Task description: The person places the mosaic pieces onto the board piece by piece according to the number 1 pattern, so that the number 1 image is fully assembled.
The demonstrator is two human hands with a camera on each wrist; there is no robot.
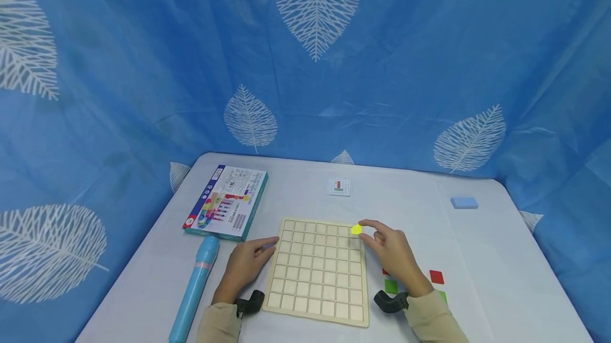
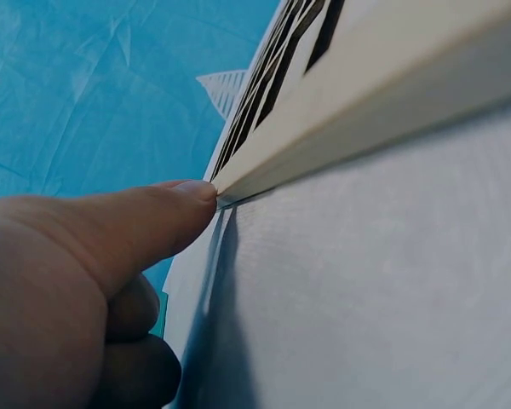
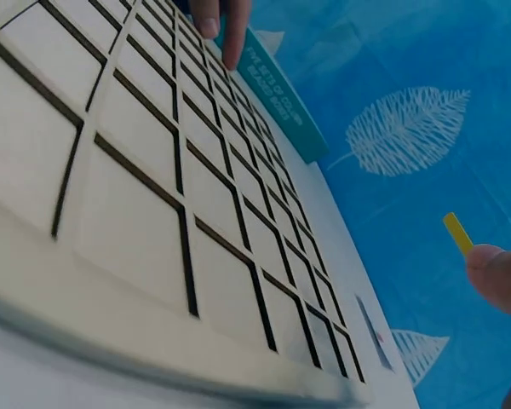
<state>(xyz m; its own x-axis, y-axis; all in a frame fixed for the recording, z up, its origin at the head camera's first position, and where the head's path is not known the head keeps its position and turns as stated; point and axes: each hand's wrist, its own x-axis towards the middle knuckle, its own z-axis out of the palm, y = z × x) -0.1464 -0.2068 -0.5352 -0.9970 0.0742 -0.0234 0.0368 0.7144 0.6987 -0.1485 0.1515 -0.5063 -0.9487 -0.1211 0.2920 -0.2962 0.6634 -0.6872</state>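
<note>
Right hand [image 1: 395, 252] pinching yellow tile [image 1: 356, 229] between thumb and index, tile held over the far right corner of gridded board [image 1: 316, 263]; right wrist view shows it clear of the surface. Left hand [image 1: 243, 266] has a straight finger touching the board's left edge, other fingers bent. Red tile [image 1: 436, 276] and green tile [image 1: 391, 286] lie right of board, near side. Box [image 1: 226, 202] far left, blue tube [image 1: 194, 287] near left, pattern card [image 1: 339, 187] beyond board, blue block [image 1: 464, 203] far right.
</note>
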